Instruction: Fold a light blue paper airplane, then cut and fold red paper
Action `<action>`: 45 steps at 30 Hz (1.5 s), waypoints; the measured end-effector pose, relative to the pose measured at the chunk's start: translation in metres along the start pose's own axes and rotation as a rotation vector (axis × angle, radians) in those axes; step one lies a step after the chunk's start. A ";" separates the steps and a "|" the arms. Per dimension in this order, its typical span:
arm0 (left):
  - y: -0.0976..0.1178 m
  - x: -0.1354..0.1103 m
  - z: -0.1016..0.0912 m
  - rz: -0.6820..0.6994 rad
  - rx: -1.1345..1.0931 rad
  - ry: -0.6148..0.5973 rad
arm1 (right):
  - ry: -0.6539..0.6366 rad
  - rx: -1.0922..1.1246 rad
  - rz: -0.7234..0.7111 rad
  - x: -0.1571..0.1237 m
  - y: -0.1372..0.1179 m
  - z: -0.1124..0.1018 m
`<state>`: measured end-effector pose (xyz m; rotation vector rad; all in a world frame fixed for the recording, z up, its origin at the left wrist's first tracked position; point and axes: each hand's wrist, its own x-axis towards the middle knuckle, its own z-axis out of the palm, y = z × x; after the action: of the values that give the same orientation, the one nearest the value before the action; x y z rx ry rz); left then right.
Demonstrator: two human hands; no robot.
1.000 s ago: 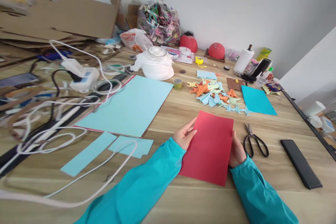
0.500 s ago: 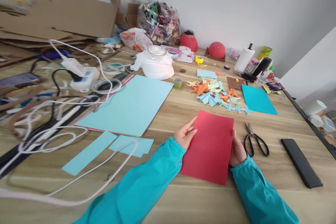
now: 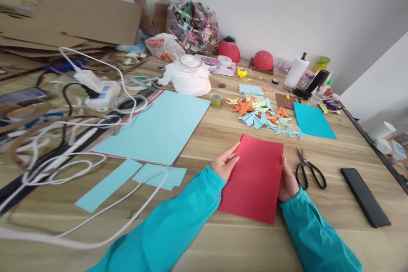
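A rectangular sheet of red paper (image 3: 253,178) is held between my two hands, a little tilted, in front of me. My left hand (image 3: 225,162) pinches its upper left edge, thumb on the face of the paper. My right hand (image 3: 288,182) grips the right edge, with most of its fingers hidden behind the sheet. Black-handled scissors (image 3: 307,170) lie with blades partly apart just right of my right hand. Beyond the red sheet is a pile of folded paper cranes (image 3: 259,112) in orange, blue and pale green.
Left of my hands lie large light-blue paper (image 3: 156,129) and cut blue strips (image 3: 108,185). White cables (image 3: 124,225) loop across the left side. A black phone (image 3: 365,197) rests at right, a turquoise sheet (image 3: 314,120) behind. Cardboard (image 3: 102,17) and bags stand along the wall.
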<state>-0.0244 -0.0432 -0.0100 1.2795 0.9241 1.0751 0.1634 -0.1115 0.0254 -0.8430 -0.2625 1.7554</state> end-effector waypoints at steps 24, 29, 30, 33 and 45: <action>0.011 -0.001 -0.003 -0.070 0.037 -0.083 | 0.076 -0.306 -0.507 0.003 0.005 -0.001; 0.011 0.002 -0.008 -0.187 -0.140 -0.096 | 0.106 -0.470 -0.465 0.006 0.007 -0.009; 0.014 0.003 -0.012 -0.167 -0.120 -0.122 | 0.138 -0.435 -0.481 0.007 0.007 -0.011; 0.027 0.012 -0.033 0.005 0.188 -0.184 | 0.237 -0.330 -0.543 0.012 0.003 -0.017; 0.042 0.060 -0.117 0.071 1.296 0.007 | 0.357 -0.360 -0.647 0.013 -0.008 -0.032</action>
<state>-0.1243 0.0455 0.0244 2.3340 1.6889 0.4352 0.1887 -0.1038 0.0019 -1.1549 -0.5529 0.9478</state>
